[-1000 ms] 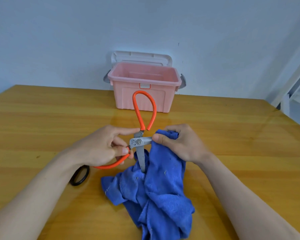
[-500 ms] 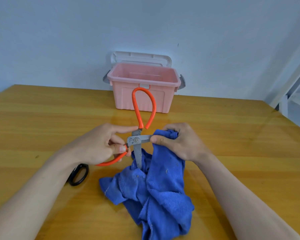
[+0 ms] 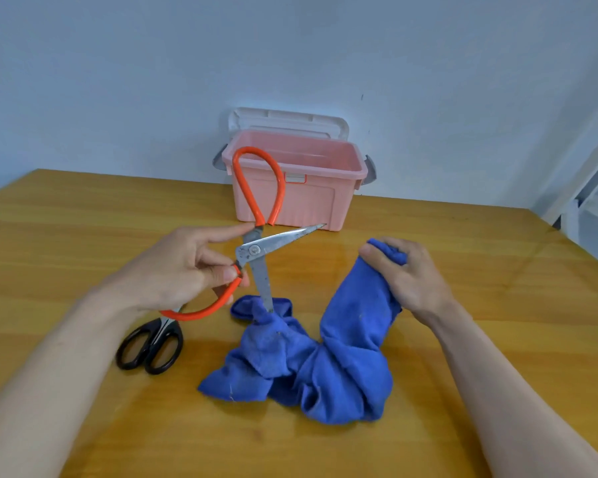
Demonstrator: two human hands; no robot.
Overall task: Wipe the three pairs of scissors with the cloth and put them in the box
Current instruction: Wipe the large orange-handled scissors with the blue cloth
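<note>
My left hand (image 3: 183, 267) grips the orange-handled scissors (image 3: 256, 250) near the pivot, held above the table with blades spread apart. One blade points right toward the box, the other points down into the blue cloth (image 3: 311, 360). My right hand (image 3: 408, 274) holds a bunched end of the cloth, apart from the blades; the rest of the cloth lies crumpled on the table. Black-handled scissors (image 3: 151, 346) lie on the table under my left wrist, blades partly hidden. The pink box (image 3: 325, 201) stands open at the back by the wall.
The box's white lid (image 3: 287, 120) leans against the wall behind it. The wooden table (image 3: 83, 219) ends at the right, where a white metal frame (image 3: 587, 181) stands beyond its corner.
My right hand slid the cloth off the right-pointing blade and moved right, so that blade is now bare. The scissors rose a little.
</note>
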